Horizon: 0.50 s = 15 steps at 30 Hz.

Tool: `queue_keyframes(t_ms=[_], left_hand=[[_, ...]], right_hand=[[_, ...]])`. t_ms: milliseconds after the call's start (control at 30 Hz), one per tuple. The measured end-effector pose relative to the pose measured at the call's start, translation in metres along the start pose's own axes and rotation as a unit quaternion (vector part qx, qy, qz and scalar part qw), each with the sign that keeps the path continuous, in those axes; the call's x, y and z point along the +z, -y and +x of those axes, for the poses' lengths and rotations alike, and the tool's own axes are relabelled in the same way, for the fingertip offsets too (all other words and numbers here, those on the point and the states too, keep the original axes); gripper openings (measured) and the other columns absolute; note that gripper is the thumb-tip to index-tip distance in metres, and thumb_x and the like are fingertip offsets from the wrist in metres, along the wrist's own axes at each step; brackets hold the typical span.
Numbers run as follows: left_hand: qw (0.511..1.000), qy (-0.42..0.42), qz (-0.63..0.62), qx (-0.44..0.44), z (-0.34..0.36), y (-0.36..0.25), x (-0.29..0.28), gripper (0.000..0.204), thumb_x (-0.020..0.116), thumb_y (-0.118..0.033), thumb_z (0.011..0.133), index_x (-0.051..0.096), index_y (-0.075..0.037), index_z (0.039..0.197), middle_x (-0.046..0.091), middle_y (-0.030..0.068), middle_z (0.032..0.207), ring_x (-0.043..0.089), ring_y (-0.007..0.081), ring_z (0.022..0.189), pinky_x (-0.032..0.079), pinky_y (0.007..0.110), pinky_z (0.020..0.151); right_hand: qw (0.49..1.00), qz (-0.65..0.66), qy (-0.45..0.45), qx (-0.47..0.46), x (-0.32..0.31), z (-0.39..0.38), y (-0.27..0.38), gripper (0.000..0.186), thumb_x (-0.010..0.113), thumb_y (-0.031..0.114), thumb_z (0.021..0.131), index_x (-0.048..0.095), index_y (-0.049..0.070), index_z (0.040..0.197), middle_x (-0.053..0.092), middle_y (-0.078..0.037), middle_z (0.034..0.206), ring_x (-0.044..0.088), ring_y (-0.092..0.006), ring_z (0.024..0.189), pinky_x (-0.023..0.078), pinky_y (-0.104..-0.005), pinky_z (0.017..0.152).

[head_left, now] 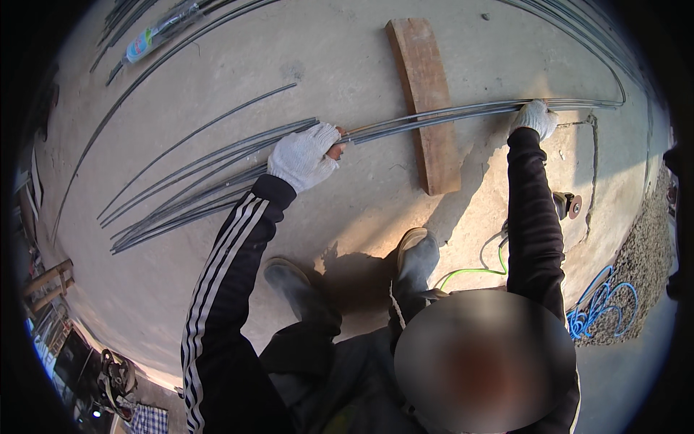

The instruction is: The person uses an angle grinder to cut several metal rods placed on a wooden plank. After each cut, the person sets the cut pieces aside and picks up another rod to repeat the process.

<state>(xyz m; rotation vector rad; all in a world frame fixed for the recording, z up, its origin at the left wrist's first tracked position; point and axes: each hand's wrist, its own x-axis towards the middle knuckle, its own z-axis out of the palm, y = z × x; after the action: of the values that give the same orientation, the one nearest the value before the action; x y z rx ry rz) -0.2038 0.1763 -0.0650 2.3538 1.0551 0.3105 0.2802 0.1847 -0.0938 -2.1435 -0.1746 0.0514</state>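
Long thin grey steel rods (470,112) run between my two gloved hands, across the upper part of a thick wooden beam (438,163). My left hand (302,159), in a white knit glove with bare fingertips showing, is closed around rods near their ends. Farther right, my right hand (536,119), also in a white glove, grips the rods, its fingers partly hidden. Several more rods (188,210) fan out to the left of my left hand on the concrete floor; some end just beyond it. One separate rod (210,124) lies above them.
An angle grinder (571,205) lies right of my right forearm, near a green cord (473,270). Blue hose or rope (600,307) is coiled beside a gravel pile (636,267). A plastic bottle (155,37) and long rods (123,108) lie at far left; more rods (578,29) curve at far right.
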Motion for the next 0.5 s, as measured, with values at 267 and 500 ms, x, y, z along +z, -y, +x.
queue_keyframes(t_ms=[267, 500], left_hand=[[0.998, -0.033, 0.054, 0.005, 0.001, -0.005, 0.006, 0.044, 0.077, -0.046, 0.090, 0.072, -0.018, 0.123, 0.073, 0.0065, 0.094, 0.070, 0.0257, 0.071, 0.057, 0.036, 0.062], [0.987, -0.059, 0.151, -0.011, 0.003, -0.007, 0.017, 0.045, 0.069, -0.057, 0.094, 0.073, -0.023, 0.125, 0.072, 0.0029, 0.086, 0.069, 0.0236, 0.065, 0.056, 0.035, 0.055]], right_hand=[[0.999, 0.045, -0.004, 0.025, 0.011, 0.009, -0.007, 0.040, 0.054, 0.031, 0.104, 0.059, -0.005, 0.120, 0.068, -0.021, 0.114, 0.065, -0.0309, 0.092, 0.051, -0.0411, 0.081], [0.999, -0.005, 0.017, 0.046, 0.010, 0.013, -0.010, 0.043, 0.046, 0.033, 0.106, 0.058, -0.004, 0.126, 0.068, -0.017, 0.121, 0.065, -0.0278, 0.102, 0.050, -0.0384, 0.088]])
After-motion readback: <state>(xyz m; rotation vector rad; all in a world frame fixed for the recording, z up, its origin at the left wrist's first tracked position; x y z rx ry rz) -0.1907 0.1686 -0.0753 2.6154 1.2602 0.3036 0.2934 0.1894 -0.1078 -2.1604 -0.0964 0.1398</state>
